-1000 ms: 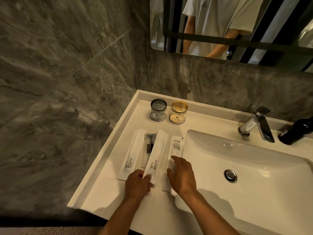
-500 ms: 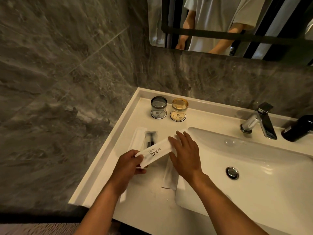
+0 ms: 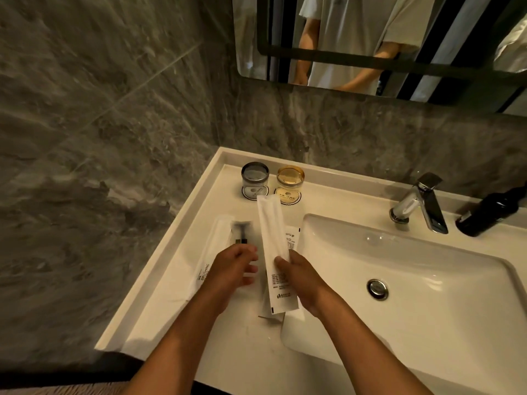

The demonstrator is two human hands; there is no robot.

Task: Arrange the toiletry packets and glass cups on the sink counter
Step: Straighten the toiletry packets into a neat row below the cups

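My right hand (image 3: pixel 302 277) pinches a long white toothbrush packet (image 3: pixel 275 246), back side up, held lengthwise above the counter (image 3: pixel 159 317). Under it lies another white packet (image 3: pixel 292 238) with small print. My left hand (image 3: pixel 232 269) hovers with fingers apart and nothing in it, over a "BRUSHING" packet (image 3: pixel 209 258) and a clear packet with a dark razor (image 3: pixel 241 232). Two glass cups stand on coasters at the back: a grey-rimmed cup (image 3: pixel 255 178) and an amber-rimmed cup (image 3: pixel 290 181).
The white basin (image 3: pixel 413 269) with its drain (image 3: pixel 377 288) fills the right side. A chrome faucet (image 3: pixel 419 202) and a dark bottle (image 3: pixel 490 212) stand behind it. Grey marble walls close the left and back; a mirror (image 3: pixel 370 38) hangs above.
The toothbrush packet passed from my left hand to my right, turned over and now points away from me. My left hand let go and drew back to the left.
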